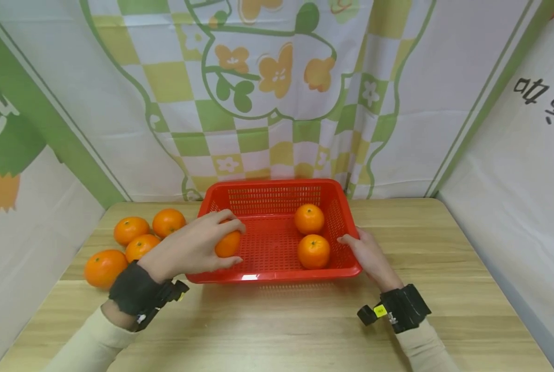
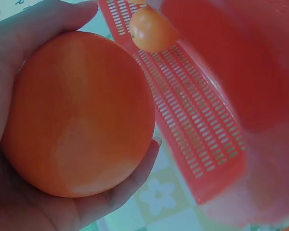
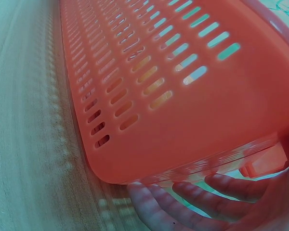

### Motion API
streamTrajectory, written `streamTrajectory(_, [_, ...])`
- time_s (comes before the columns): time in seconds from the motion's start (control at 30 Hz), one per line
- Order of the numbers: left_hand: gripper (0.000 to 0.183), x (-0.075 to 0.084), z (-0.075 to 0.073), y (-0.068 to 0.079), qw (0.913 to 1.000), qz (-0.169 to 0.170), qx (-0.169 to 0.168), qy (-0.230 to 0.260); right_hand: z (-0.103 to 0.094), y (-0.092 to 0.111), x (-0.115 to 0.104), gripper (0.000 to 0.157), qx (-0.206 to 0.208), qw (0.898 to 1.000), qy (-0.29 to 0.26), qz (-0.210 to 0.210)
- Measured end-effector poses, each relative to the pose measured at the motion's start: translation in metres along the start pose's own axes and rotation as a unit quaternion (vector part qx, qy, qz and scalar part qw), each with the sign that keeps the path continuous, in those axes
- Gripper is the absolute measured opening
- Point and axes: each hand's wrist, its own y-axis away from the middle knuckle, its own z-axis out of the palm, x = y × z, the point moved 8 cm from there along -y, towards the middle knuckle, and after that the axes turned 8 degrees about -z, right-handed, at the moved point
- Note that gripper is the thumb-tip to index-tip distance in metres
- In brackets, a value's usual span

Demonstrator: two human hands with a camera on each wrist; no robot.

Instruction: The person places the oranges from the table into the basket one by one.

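Note:
My left hand (image 1: pixel 195 245) grips an orange (image 1: pixel 228 245) over the left part of a red plastic basket (image 1: pixel 277 277). In the left wrist view, thumb and fingers wrap around that orange (image 2: pixel 79 115). Two more oranges lie in the basket's right half, a rear one (image 1: pixel 309 219) and a front one (image 1: pixel 313 251). My right hand (image 1: pixel 372 258) holds the basket's right rim, its thumb over the edge. Seen from the right wrist, the fingers (image 3: pixel 202 202) lie along the outside of the slotted basket wall (image 3: pixel 192 120).
Several oranges sit on the wooden table (image 1: pixel 277 330) left of the basket, among them a large one (image 1: pixel 105 269) at the front and one (image 1: pixel 169 222) at the back. A patterned curtain (image 1: pixel 277 139) hangs right behind the basket, with white cloth walls on both sides.

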Motion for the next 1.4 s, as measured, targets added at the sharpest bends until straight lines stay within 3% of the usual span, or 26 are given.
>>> streamTrajectory(0.57, [0.044,0.004,0.015,-0.047,0.9987,0.023,-0.029,-0.035,-0.001,0.0,0.0,0.04,0.006,1.0,0.0,-0.002])
streamTrajectory(1.13, [0.054,-0.016,0.044,-0.1,0.9968,0.006,-0.079,-0.01,-0.001,-0.001,-0.001,0.039,0.009,1.0,0.0,-0.001])
streamTrajectory(1.4, [0.049,-0.032,0.069,-0.115,0.9927,-0.026,-0.117,-0.013,-0.001,-0.001,0.0,0.039,0.008,1.0,0.006,-0.002])
